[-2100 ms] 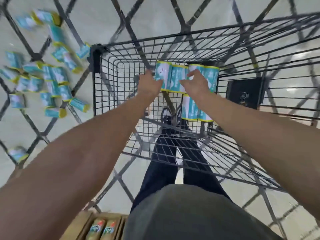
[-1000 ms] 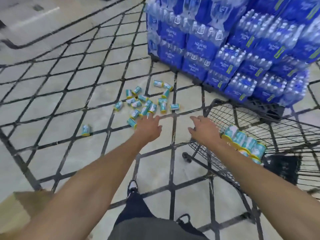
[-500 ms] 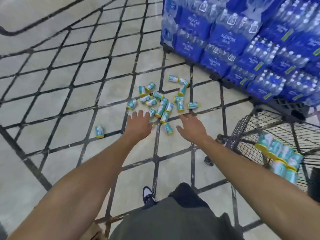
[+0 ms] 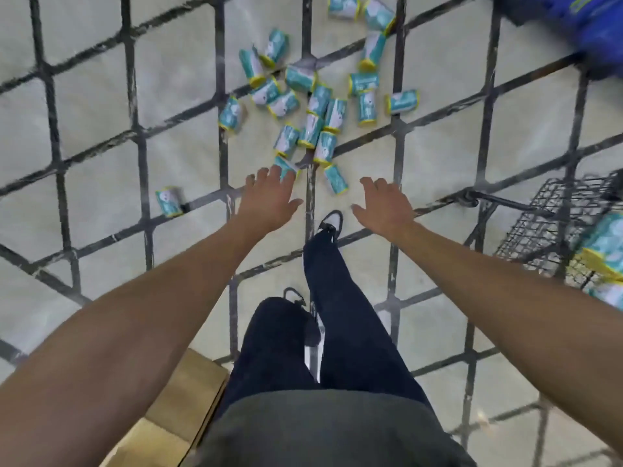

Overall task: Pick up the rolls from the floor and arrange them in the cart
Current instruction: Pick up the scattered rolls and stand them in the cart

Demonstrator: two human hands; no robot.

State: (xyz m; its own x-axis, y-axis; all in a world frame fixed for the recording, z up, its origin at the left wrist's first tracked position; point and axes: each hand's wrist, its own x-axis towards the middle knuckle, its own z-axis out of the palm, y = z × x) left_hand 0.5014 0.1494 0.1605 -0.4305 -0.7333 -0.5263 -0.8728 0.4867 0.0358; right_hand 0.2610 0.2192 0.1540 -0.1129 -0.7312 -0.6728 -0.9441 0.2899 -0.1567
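Both hands, left [image 4: 269, 200] and right [image 4: 382, 203], reach down spread and empty. The rolls [image 4: 315, 129] lie jumbled; a hasty grab could send some rolling away.

Just beyond the fingertips, the rolls [image 4: 317, 129] wear glossy teal-and-white wrappers with yellow ends. They lie on a floor [image 4: 101, 96] of pale, matt, smooth tiles with dark, rough joints. Right of the fingers, the cart [image 4: 539, 227] is dark metal wire.
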